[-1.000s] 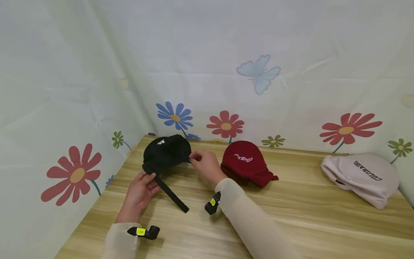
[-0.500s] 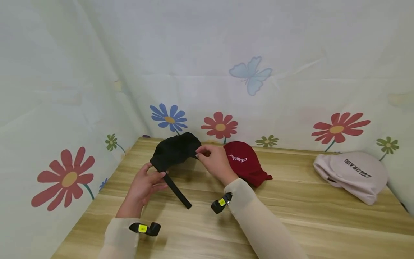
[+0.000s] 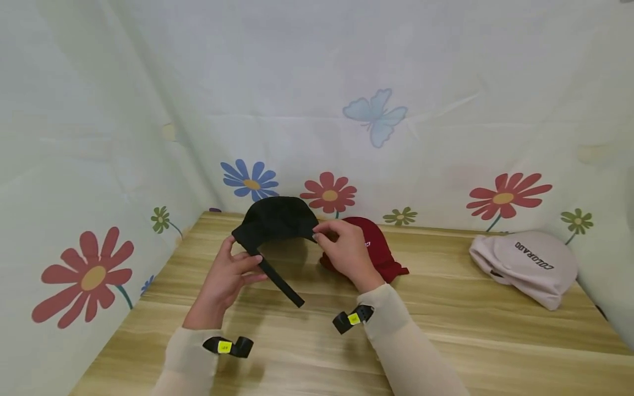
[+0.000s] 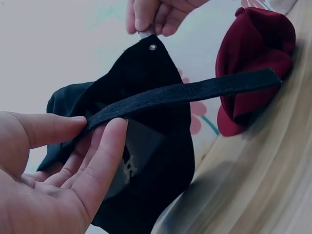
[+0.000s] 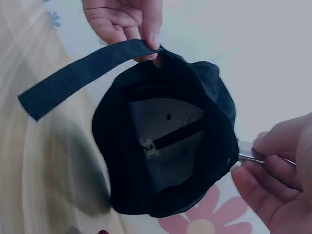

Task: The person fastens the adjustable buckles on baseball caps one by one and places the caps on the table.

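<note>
Left hand [image 3: 229,279] pinches the black strap [image 3: 283,284] near its root; right hand [image 3: 346,251] pinches a metal clasp [image 5: 247,147] — black cap [image 3: 279,218] stretches between them, over the table [image 3: 297,352]. Red cap [image 3: 379,248] lies behind the right hand — pale cap [image 3: 532,263] well apart, rightward.

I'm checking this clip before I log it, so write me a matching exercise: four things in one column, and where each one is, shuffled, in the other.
Things
1. Red cap
2. Black strap
3. Pale cap
4. Metal piece

Places
A. Pinched by the left hand, its free end sticking out
B. At the edge of the black cap, in the grip of the right hand
C. Partly hidden behind the right hand in the head view
D. Toward the right side of the table in the head view

Pairs: 1-C, 2-A, 3-D, 4-B
</note>
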Motion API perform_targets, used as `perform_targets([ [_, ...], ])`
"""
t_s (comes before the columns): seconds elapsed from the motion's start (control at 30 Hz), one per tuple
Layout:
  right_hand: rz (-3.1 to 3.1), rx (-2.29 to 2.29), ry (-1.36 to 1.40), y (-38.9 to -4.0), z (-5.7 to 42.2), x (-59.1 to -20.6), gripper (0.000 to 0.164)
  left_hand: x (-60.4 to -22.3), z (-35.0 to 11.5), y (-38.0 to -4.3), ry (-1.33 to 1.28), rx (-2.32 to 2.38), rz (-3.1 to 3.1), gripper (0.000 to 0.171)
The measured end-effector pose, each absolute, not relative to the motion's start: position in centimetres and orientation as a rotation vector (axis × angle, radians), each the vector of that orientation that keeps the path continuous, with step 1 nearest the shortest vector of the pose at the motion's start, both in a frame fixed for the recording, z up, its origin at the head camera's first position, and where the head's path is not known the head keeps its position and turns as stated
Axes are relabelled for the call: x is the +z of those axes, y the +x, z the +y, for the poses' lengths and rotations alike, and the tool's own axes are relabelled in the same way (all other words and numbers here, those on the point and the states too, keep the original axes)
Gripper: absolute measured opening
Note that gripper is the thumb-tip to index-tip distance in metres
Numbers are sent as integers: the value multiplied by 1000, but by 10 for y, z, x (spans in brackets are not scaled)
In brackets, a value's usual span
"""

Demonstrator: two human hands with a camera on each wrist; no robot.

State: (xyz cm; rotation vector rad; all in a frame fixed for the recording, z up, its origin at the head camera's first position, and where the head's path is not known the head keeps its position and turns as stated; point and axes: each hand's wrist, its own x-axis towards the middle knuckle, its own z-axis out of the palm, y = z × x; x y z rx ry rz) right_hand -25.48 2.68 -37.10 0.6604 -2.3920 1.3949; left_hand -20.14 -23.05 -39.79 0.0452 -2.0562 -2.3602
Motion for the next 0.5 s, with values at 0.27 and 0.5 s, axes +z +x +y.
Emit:
perform_targets([
  [0.27, -2320, 1373, 663, -246, 29, -371, 12, -395, -222, -208, 61, -2364, -1971, 60],
  [0.5, -2313, 1424, 610, -243, 25, -378, 9, -393, -213, -210, 206, -2364, -1783, 43],
])
